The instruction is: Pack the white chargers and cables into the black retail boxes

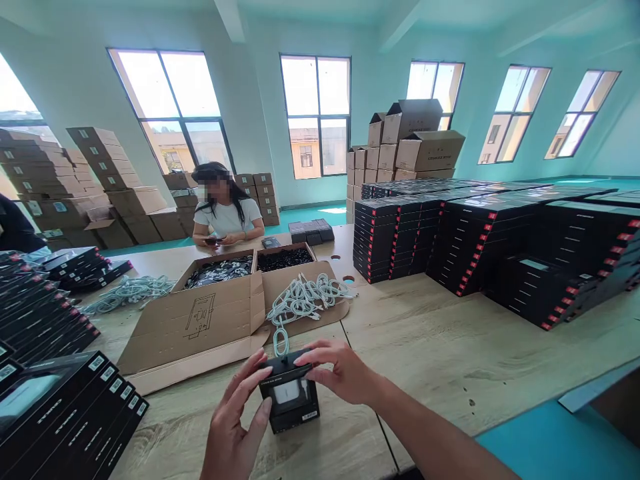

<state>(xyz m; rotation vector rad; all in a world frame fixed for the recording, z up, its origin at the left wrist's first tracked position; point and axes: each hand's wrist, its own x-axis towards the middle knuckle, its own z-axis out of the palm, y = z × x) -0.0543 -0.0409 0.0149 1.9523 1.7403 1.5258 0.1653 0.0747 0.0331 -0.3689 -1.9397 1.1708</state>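
A small black retail box (293, 417) stands on the table in front of me, its clear window showing a white item inside. My left hand (237, 410) is closed on the box's left side, fingers along the top edge and thumb by the front. From the right, my right hand (345, 370) grips the top right corner, with fingertips on the lid and thumb near the window. Just behind the box lies a pile of pale cables (305, 297) on an opened cardboard flap (270, 280); one loop reaches down to the box's top.
Open cartons hold silvery packets (220, 271) and small black parts (284, 258). Black boxes are stacked at left (75, 413) and right (460, 247). Across the table (415, 347) sits a person (227, 217) holding something. More cables (133, 292) lie at left.
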